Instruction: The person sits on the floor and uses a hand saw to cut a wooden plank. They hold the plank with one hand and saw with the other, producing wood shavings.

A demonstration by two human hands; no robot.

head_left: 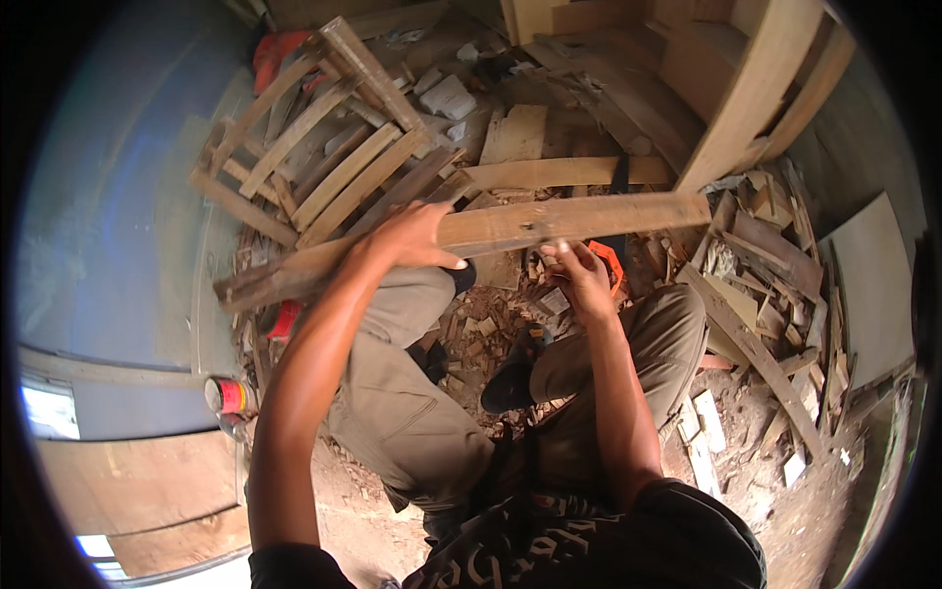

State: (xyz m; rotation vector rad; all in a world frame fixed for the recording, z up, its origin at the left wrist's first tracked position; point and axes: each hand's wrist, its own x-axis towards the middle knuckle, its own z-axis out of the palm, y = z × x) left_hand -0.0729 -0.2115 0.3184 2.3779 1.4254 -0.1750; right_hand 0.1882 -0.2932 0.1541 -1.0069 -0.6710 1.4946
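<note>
A long weathered plank point(471, 240) lies crosswise over the person's knees, its long axis running left to right, the left end dipping toward the scrap-strewn floor point(785, 530). The left hand point(417, 236) clamps over its top edge near the middle. The right hand point(579, 275) is just below the lower edge, fingers pinched on something too small to tell.
</note>
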